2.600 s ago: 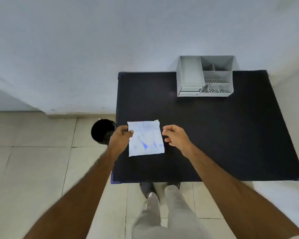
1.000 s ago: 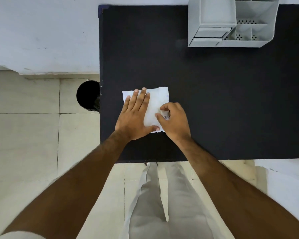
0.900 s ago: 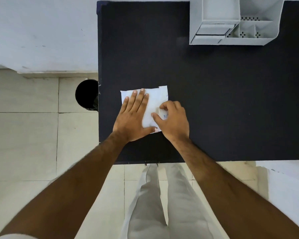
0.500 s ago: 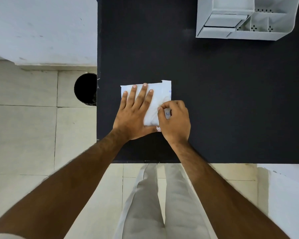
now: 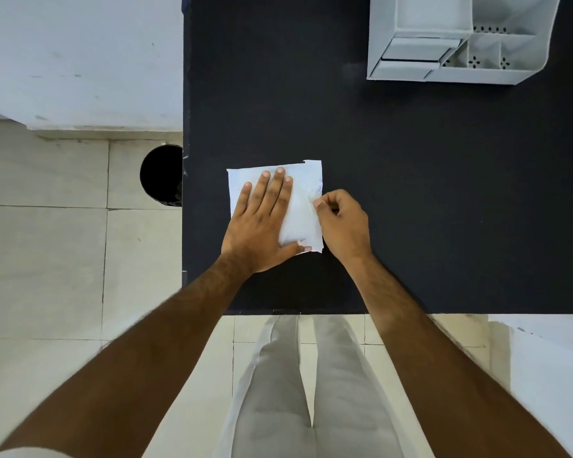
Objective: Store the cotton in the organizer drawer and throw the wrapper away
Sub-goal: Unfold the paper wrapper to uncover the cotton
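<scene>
A white paper-wrapped cotton packet point(image 5: 303, 186) with faint blue print lies flat on the black table point(image 5: 411, 193), near its front left. My left hand point(image 5: 262, 223) presses flat on the packet's left half, fingers spread. My right hand point(image 5: 343, 223) pinches the wrapper's right edge between thumb and fingertips. The cotton itself is hidden inside the wrapper. A grey plastic organizer point(image 5: 457, 41) stands at the table's far right, its small drawer point(image 5: 414, 51) pulled slightly out.
A black round bin point(image 5: 161, 175) stands on the tiled floor just off the table's left edge. A white wall runs behind. My legs in light trousers show below the table's front edge.
The packet went from held between both hands to pressed flat under my left hand. My right hand slid from on top of the wrapper to its right edge. The camera moved closer.
</scene>
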